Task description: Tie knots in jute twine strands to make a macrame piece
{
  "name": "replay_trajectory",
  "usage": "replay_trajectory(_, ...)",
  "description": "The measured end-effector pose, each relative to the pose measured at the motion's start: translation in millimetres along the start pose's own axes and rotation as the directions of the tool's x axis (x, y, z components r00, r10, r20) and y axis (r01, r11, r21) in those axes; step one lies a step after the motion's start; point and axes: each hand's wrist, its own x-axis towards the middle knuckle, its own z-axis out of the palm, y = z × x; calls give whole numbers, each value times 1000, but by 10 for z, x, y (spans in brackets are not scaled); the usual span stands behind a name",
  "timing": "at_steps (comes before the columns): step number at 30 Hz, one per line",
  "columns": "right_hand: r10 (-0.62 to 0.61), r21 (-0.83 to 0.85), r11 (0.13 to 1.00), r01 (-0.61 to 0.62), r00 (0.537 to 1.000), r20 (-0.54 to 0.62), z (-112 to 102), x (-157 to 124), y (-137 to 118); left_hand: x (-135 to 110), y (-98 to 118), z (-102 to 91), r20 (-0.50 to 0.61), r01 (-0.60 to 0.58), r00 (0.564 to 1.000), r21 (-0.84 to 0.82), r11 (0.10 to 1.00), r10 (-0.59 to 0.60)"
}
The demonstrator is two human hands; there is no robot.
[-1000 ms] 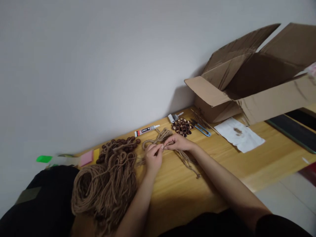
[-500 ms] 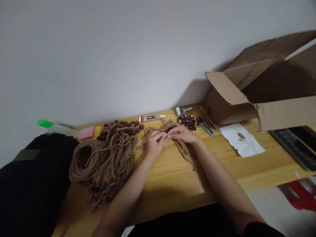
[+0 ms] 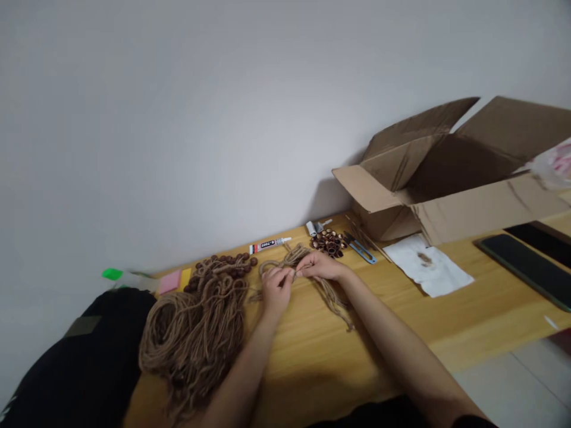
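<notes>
My left hand (image 3: 276,288) and my right hand (image 3: 322,266) meet over the wooden table (image 3: 401,315), fingers pinched on a short piece of jute twine (image 3: 298,270). A small looped bunch of twine (image 3: 289,257) lies just behind the fingers, and knotted strands (image 3: 333,296) trail under my right wrist. A large heap of cut jute twine (image 3: 196,324) lies left of my left hand, with brown wooden beads (image 3: 227,261) behind it.
A glue tube (image 3: 269,244), a pile of brown rings (image 3: 329,242), blue snips (image 3: 360,248), thin sticks and a stained white paper (image 3: 428,270) lie along the back. An open cardboard box (image 3: 450,172) stands at right, a dark tablet (image 3: 521,261) beside it. Black cloth (image 3: 80,368) covers the left.
The view has shifted and tilted as my head moved. Both hands stay pinched together on the twine at the same spot on the table.
</notes>
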Motion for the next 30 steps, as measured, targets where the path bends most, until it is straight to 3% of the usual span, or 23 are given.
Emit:
replay_trajectory(10,-92,20,996,92,996,18,-13,23,113,-12,61,-38,82,-34,996,135,990,23)
replay_trajectory(18,-127,-13,992,127,992,0,10,8,95,-12,66,-19,78,-31,997,131,991,21)
replay_trajectory(26,-116,-1,993,116,993,-18,22,30,94,-23,59,-51,52,169,985,-68,983,-166)
replay_trajectory(30,-106,-2,994,106,994,12,1,55,63,-69,81,-198,82,-39,996,19,999,37)
